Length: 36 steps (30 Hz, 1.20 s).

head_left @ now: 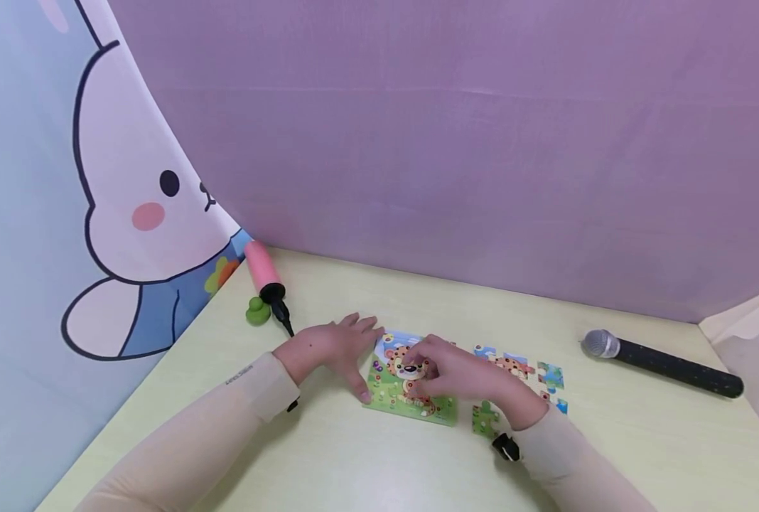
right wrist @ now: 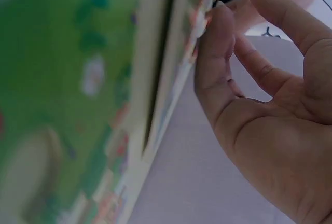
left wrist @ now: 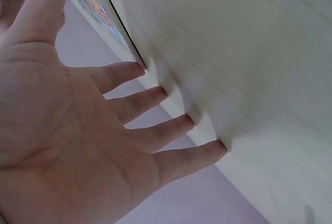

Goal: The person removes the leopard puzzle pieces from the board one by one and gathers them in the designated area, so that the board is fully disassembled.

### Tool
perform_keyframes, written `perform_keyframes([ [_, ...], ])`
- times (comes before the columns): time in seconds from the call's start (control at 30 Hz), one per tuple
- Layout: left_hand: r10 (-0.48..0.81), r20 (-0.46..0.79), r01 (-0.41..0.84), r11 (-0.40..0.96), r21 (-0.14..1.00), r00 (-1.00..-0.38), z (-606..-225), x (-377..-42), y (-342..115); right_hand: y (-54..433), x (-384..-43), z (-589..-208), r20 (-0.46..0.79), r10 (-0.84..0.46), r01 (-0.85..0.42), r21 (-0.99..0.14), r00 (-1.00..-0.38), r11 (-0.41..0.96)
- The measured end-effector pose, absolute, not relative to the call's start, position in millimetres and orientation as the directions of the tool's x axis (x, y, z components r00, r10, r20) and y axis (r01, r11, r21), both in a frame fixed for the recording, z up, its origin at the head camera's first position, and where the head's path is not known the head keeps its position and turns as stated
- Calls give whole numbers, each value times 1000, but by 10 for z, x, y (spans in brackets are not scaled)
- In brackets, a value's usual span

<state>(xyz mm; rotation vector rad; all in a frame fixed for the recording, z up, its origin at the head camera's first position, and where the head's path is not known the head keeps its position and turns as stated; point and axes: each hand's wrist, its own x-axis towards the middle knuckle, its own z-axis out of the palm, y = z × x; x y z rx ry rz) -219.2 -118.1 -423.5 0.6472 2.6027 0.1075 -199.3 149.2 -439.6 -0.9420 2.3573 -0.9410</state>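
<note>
A puzzle board (head_left: 442, 412) with a spotted cub on a green meadow lies flat on the table. My left hand (head_left: 344, 350) is spread at its left side, with the thumb on the lower left corner. The other fingertips (left wrist: 171, 154) of that hand touch the tabletop by the board's edge in the left wrist view. Over the board's upper right part is my right hand (head_left: 458, 371), thumb and index finger bent into a C. In the right wrist view the thumb (right wrist: 215, 63) reaches the picture surface, and a gap shows between thumb and index finger.
Loose puzzle pieces (head_left: 551, 375) lie right of the board, partly under the right forearm. A black microphone (head_left: 667, 366) lies farther right. At the back left are a pink pump (head_left: 261, 264) and a small green toy (head_left: 258, 311). A purple cloth (head_left: 456, 156) hangs behind the table.
</note>
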Motion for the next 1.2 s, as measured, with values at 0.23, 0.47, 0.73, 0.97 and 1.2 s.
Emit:
perform_keyframes([
  [0.23,459,-418,426,888,176,-784,-4235,-2199,-1184,1442,-1962,-4453,-171,-716,-445,-680,-677,583],
  [0.47,453,-426,422,891,170,-784,-4224,-2185,-1176,1415,-1946,-4462,-172,-737,-490,-647,-654,585],
  [0.73,456,-422,420,889,181,-783,-4211,-2182,-1168,1377,-1955,-4467,-169,-750,-526,-616,-639,587],
  [0.97,453,-424,421,890,174,-784,-4219,-2185,-1167,1352,-1956,-4450,-188,-744,-519,-609,-641,600],
  [1.2,454,-425,421,890,175,-783,-4227,-2181,-1167,1356,-1961,-4451,-208,-750,-497,-634,-628,593],
])
